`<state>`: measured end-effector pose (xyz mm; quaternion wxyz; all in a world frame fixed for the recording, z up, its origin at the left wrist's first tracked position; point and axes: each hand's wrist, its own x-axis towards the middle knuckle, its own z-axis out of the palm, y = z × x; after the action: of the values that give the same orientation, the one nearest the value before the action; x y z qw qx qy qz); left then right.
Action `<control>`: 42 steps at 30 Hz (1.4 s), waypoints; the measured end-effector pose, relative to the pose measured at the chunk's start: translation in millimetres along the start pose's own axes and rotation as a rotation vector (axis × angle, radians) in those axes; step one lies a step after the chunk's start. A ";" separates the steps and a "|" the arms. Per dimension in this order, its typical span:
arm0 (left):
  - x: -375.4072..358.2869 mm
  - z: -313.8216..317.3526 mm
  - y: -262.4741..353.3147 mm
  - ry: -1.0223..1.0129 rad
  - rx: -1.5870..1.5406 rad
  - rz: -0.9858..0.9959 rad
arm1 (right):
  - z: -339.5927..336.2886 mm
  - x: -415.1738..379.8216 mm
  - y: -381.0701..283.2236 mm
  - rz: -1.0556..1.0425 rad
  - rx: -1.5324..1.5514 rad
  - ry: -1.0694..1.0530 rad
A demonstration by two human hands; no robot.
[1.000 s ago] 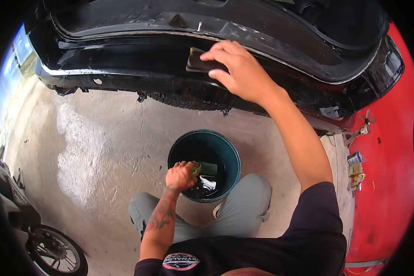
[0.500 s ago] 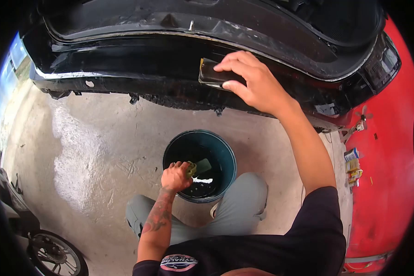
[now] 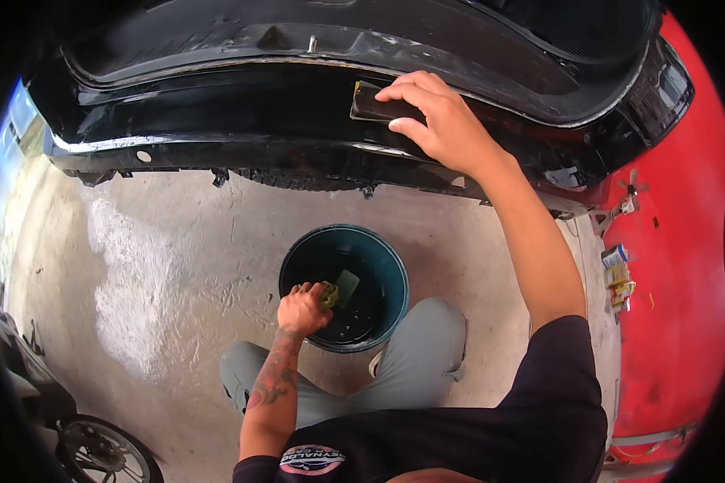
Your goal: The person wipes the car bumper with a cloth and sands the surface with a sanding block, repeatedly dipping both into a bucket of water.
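Note:
My right hand (image 3: 447, 121) has its fingers and thumb closed around a dark sanding block (image 3: 368, 102) with a pale sheet edge showing beneath it. The block lies flat against the glossy black rear bumper (image 3: 242, 105) of a car. Lower down, my left hand (image 3: 301, 309) is closed on a yellowish-green sponge or cloth (image 3: 329, 295) above the left side of a dark green bucket (image 3: 403, 270). A flat, pale green rectangular piece (image 3: 347, 286) shows beside it in the bucket; whether my fingers touch it is hidden. Drops dot the dark liquid inside.
The bucket stands on the concrete floor (image 3: 217, 266) between my knees. A red panel (image 3: 677, 322) rises at right, with small containers (image 3: 617, 274) beside it. A motorcycle wheel (image 3: 105, 451) is at lower left. Above the bumper runs the open trunk edge.
My right hand has slid the sanding block up and slightly right along the bumper. My left hand stays at the bucket with the sponge or cloth. The view has shifted a little.

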<state>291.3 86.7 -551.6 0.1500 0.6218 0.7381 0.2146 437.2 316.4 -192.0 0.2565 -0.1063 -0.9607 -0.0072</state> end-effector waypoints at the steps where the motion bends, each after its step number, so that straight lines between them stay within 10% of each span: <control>1: 0.2 0.6 -1.4 0.010 0.000 0.006 | -0.3 -1.1 1.0 0.015 0.008 0.000; 13: 1.1 -2.1 2.1 -0.006 -0.027 -0.009 | -87.2 -79.4 -10.6 0.299 0.122 -0.021; 42: 1.7 -3.1 2.5 0.005 -0.005 0.016 | -37.7 -47.4 12.0 0.166 0.029 -0.079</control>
<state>291.6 88.3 -547.5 0.1479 0.6266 0.7330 0.2192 498.4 316.1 -183.2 0.2194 -0.1818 -0.9580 0.0321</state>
